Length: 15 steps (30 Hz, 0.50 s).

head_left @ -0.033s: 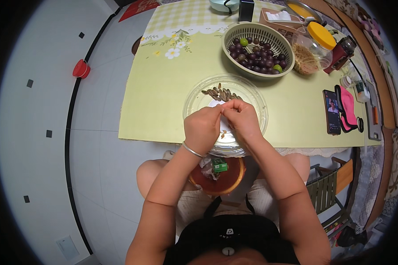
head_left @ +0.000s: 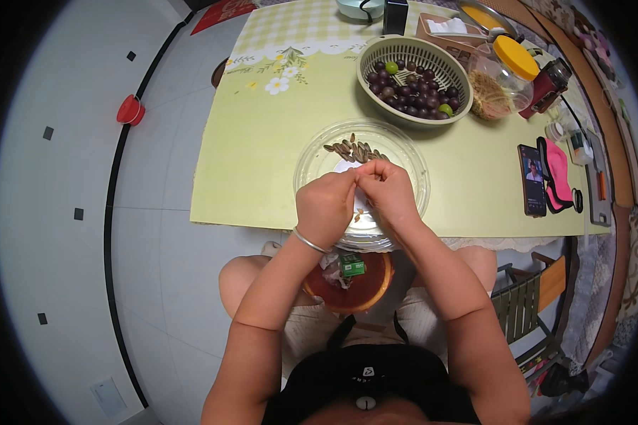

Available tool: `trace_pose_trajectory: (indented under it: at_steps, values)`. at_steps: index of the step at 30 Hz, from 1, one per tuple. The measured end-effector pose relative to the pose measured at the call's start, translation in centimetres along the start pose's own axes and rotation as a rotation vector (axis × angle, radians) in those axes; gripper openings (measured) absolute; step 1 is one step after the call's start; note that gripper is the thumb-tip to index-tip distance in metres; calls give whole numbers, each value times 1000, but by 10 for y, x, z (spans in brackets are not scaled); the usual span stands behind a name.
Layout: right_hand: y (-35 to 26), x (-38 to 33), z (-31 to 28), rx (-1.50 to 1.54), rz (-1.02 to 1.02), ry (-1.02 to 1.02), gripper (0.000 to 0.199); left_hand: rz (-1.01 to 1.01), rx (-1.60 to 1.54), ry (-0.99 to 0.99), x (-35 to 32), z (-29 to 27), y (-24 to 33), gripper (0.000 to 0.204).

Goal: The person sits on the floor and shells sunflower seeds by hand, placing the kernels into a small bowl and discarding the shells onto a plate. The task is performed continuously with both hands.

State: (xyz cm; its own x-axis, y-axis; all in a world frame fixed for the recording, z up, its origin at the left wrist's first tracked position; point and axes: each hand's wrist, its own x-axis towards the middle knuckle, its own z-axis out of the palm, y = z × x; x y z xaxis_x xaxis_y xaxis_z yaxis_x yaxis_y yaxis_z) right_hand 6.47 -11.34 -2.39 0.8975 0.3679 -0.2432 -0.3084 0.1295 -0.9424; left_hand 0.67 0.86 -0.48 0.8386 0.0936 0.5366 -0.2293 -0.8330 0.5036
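Over a clear round plastic tray, my left hand and my right hand meet at the fingertips. Both are closed in a pinch, thumbs and forefingers pressed together. Whatever lies between the fingertips is too small and hidden to make out. Just beyond them, a heap of striped sunflower seeds rests in the tray. A few small brown bits of shell lie nearer me, between my wrists. A bangle circles my left wrist.
A colander of dark grapes stands behind the tray. To its right are a yellow-lidded jar and a red flask. A phone lies beside a pink-and-black item. Below the table edge, a reddish bin sits between my knees.
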Motion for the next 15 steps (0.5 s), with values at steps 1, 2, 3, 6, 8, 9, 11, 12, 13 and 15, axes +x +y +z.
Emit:
trace_pose_trajectory:
  at_steps: [1,2,3,6,8,9,11,12,13,15]
  values:
    - [1,-1,0,-57,-38,3,4,1,-10,3,-1,0,1,13]
    - [2,-1,-1,-114,-76,7,4,2,-20,7,-1,0,2,13]
    - [3,-1,-1,-170,-114,10,3,3,-30,10,-2,0,3,13]
    - [2,1,-2,-86,-95,-8,4,-40,-43,24,-4,1,3,13]
    - [6,4,-5,2,-45,-27,5,-26,-59,27,-3,1,3,13]
    - [8,4,-5,46,-20,-36,5,-19,-67,28,-3,1,3,13]
    - [7,2,-3,-20,-51,-17,5,-32,-51,20,-4,2,3,14]
    - [6,1,-2,-53,-66,-7,5,-38,-43,16,-5,3,3,14]
    - [5,-1,-1,-88,-80,-6,6,-47,-38,14,-6,3,3,14]
    - [1,-3,1,-157,-110,-4,6,-64,-27,10,-7,3,3,15]
